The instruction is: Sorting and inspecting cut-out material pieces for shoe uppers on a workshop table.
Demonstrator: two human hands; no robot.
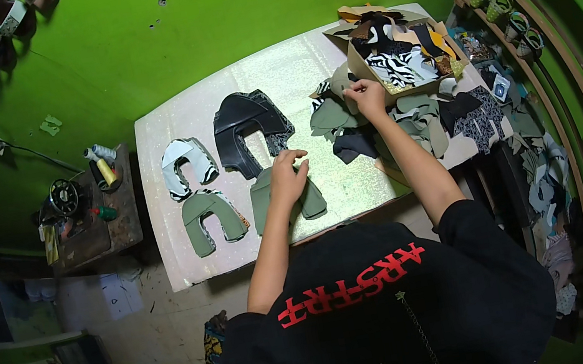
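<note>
U-shaped shoe-upper pieces lie in stacks on the table. My left hand, fingers apart, is over an olive-green stack near the front edge and partly covers it. Behind it is a larger black stack. To the left are a white-topped stack and another olive-green stack. My right hand is beside the cardboard box, its fingers pinched at a grey-green cut piece. Loose olive pieces and a dark piece lie below that hand.
The cardboard box holds mixed scraps, some zebra-patterned. More scraps cover the table's right end. At left stands a small wooden table with thread spools and a handwheel. Wooden racks with footwear line the right wall.
</note>
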